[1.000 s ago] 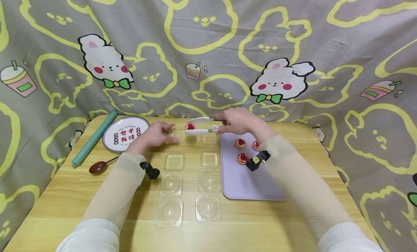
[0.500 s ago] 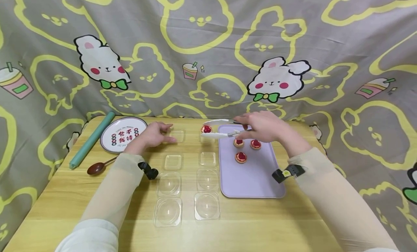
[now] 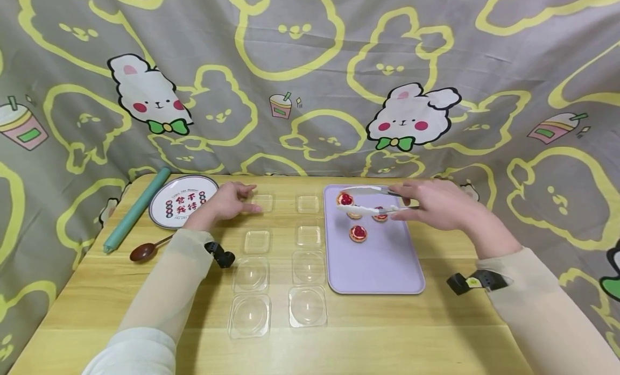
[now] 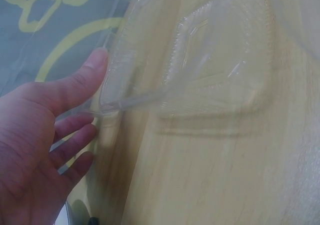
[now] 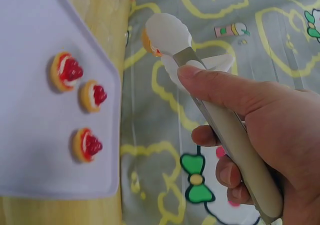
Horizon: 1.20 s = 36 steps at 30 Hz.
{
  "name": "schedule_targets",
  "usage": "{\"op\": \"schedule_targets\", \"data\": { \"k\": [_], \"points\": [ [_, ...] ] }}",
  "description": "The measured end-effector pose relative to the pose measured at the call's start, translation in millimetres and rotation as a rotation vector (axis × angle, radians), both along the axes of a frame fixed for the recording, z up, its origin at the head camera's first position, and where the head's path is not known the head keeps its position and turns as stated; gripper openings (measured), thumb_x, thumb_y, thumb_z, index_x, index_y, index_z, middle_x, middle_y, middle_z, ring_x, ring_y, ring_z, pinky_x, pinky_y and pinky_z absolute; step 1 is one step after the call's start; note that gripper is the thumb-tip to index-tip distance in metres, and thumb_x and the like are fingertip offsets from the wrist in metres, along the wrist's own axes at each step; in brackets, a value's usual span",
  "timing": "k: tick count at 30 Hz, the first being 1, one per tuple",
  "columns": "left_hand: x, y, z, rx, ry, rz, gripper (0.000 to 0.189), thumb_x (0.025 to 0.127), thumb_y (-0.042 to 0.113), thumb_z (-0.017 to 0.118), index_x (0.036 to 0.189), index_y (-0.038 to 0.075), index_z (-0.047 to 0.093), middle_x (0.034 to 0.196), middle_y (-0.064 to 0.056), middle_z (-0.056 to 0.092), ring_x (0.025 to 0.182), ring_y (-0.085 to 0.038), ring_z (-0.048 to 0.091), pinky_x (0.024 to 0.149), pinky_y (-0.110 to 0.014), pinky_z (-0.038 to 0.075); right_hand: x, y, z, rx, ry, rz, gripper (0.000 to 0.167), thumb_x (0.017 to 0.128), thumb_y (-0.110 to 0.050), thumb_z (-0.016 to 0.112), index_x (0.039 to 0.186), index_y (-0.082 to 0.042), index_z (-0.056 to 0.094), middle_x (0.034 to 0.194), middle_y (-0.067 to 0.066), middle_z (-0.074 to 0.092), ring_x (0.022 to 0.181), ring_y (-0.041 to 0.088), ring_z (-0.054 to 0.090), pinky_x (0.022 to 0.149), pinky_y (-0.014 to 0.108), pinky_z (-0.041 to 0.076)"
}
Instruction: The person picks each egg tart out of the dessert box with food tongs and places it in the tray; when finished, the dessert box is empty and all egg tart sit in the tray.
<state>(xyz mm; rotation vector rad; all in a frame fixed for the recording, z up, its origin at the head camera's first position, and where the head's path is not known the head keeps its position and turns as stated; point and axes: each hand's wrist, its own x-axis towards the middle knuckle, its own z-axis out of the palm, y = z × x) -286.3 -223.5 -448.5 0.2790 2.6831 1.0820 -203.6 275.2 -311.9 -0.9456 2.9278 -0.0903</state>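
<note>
My right hand [image 3: 436, 203] grips white-tipped tongs [image 5: 220, 125] with pale handles. Between the tips sits a small fruit tart [image 3: 345, 199] with red topping, held above the far end of the lilac tray [image 3: 373, 270]. The tips mostly cover this tart in the right wrist view. Three similar tarts lie on the tray, including the nearest tart [image 3: 358, 234]. At the table's far side, my left hand [image 3: 231, 202] holds the edge of a clear plastic box [image 3: 262, 203] between thumb and fingers. The box's transparent wall [image 4: 150, 65] fills the left wrist view's upper part.
Another clear box [image 3: 307, 204] and several clear containers and round-domed pieces [image 3: 309, 308] stand in two columns left of the tray. At the left are a printed plate [image 3: 167, 213], a green roll [image 3: 135, 211] and a brown spoon [image 3: 143, 251]. A patterned curtain [image 3: 319, 127] hangs behind.
My right hand has carried the tongs and tart to the right, from near the far boxes to above the tray. My left hand stays beside the far left box.
</note>
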Motion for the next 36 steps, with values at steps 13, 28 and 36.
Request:
{"op": "schedule_targets", "data": {
  "k": [13,28,36],
  "points": [
    [2.4,2.6,1.0,0.002,0.007,-0.012,0.081,0.088,0.027,0.090,0.155,0.003,0.051,0.145,-0.024,0.059,0.140,-0.040,0.049,0.119,-0.054,0.036,32.1,51.1,-21.1,-0.012,-0.017,-0.076,0.055,0.093,-0.050,0.080,0.133,-0.014,0.069,0.087,-0.016,0.057,0.066,0.007,0.046,0.070,0.043,0.042],
    [-2.0,3.0,-0.9,0.009,0.030,-0.025,0.082,0.087,0.028,0.091,0.155,0.002,0.051,0.144,-0.024,0.059,0.137,-0.040,0.051,0.118,-0.054,0.038,49.6,84.1,-60.7,-0.050,-0.084,-0.117,0.054,0.095,-0.053,0.077,0.133,-0.015,0.070,0.088,-0.017,0.054,0.067,0.007,0.046,0.054,0.029,0.036],
    [0.5,0.0,-1.0,-0.015,0.010,-0.024,0.084,0.089,0.030,0.089,0.158,0.004,0.049,0.143,-0.023,0.060,0.138,-0.040,0.050,0.119,-0.055,0.036,53.0,87.1,-72.0,-0.051,-0.092,-0.121,0.055,0.096,-0.057,0.073,0.132,-0.015,0.070,0.088,-0.018,0.053,0.067,0.006,0.045,0.055,0.030,0.037]
  ]
}}
